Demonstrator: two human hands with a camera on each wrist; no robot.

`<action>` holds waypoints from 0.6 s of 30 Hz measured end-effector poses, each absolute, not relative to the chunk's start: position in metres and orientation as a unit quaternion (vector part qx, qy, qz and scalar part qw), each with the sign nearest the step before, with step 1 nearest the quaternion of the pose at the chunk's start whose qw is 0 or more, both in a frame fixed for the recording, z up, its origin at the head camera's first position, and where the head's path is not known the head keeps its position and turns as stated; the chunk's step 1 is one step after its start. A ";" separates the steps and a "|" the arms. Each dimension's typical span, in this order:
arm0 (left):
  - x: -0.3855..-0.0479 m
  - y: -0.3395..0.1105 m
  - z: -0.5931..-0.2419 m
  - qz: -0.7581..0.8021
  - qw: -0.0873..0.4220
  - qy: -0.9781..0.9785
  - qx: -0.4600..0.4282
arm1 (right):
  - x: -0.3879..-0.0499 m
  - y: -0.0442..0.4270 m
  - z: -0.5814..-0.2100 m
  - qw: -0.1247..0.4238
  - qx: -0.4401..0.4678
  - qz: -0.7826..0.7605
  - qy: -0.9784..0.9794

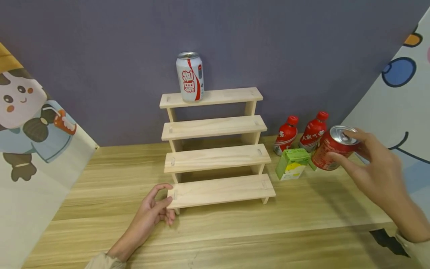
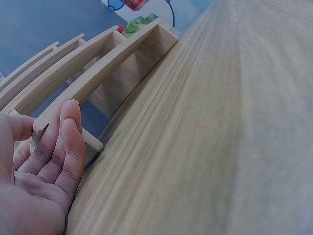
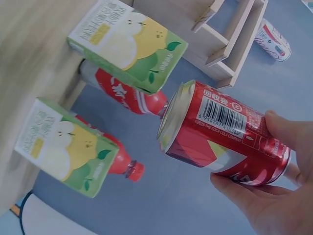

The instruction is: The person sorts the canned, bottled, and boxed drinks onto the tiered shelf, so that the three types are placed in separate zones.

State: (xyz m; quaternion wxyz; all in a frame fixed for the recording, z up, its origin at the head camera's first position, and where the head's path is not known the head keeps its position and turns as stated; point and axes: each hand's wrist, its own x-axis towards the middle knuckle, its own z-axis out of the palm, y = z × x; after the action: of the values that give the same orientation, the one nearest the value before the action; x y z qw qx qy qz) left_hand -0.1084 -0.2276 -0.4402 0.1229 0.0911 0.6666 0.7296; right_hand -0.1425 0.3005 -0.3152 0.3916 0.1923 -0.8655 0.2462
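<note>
My right hand (image 1: 383, 172) grips a red Coca-Cola can (image 1: 336, 147) near its top, holding it upright off the table at the right. In the right wrist view, the can (image 3: 220, 132) shows its barcode. The left hand (image 1: 154, 209) holds the left end of the lowest step of a wooden four-step display rack (image 1: 221, 190). In the left wrist view, several fingers (image 2: 72, 142) lie under that step, with the thumb at its edge. On the top step stands a white can (image 1: 190, 78) with red lettering.
Two red-capped bottles (image 1: 286, 136) stand against the back wall, right of the rack. In front of them is a green juice carton (image 1: 293, 164); a second carton (image 3: 66, 147) is mostly hidden behind the red can in the head view. Printed side panels (image 1: 33, 112) flank the wooden table (image 1: 117, 179).
</note>
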 end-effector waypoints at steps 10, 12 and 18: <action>-0.109 -0.227 -0.440 0.730 0.121 0.667 0.093 | -0.160 0.280 -0.300 0.401 0.215 0.257 -0.852; -0.109 -0.227 -0.440 0.730 0.120 0.667 0.093 | -0.164 0.275 -0.298 0.396 0.223 0.269 -0.849; -0.109 -0.227 -0.440 0.729 0.117 0.668 0.094 | -0.174 0.265 -0.291 0.394 0.242 0.290 -0.838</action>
State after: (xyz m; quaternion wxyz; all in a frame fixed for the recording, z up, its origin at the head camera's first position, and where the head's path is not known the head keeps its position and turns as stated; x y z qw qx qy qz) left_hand -0.1085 -0.2275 -0.4402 0.1167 0.0940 0.6683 0.7286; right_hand -0.1744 0.2645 -0.2911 0.3941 0.2423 -0.8377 0.2905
